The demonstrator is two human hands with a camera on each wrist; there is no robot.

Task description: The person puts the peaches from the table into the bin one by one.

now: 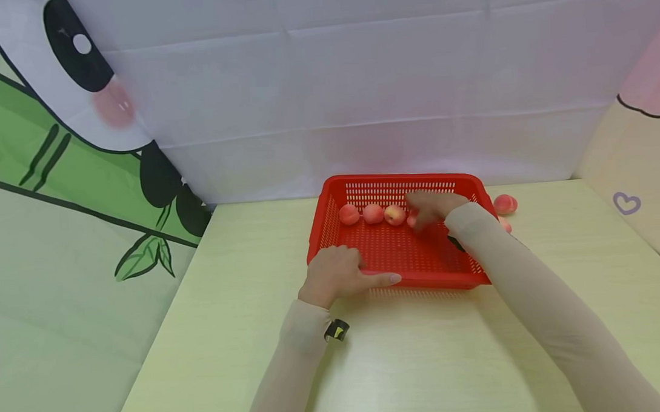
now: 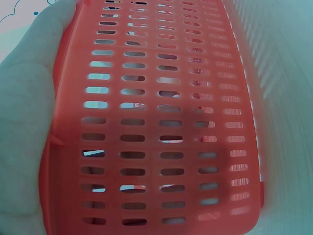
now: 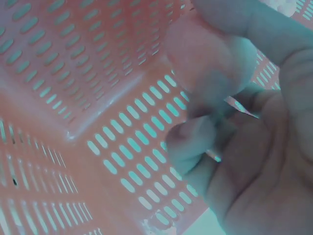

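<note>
A red plastic basket [image 1: 403,282] with slotted walls stands on the table. Three peaches, a left one [image 1: 349,214], a middle one [image 1: 373,213] and a yellower one [image 1: 394,214], sit in a row along its back wall. My left hand [image 1: 335,272] grips the front-left rim, its thumb lying along the front edge. The basket's slotted front wall [image 2: 146,112] fills the left wrist view. Inside the basket, at the right end of the row, my right hand [image 1: 431,207] is blurred. It holds a peach [image 3: 200,54] between thumb and fingers.
Two more peaches lie on the table outside the basket's right side, one farther back [image 1: 505,204] and one partly hidden [image 1: 505,225] by the right sleeve. A printed cloth backdrop [image 1: 359,96] rises behind the pale wooden table [image 1: 229,294].
</note>
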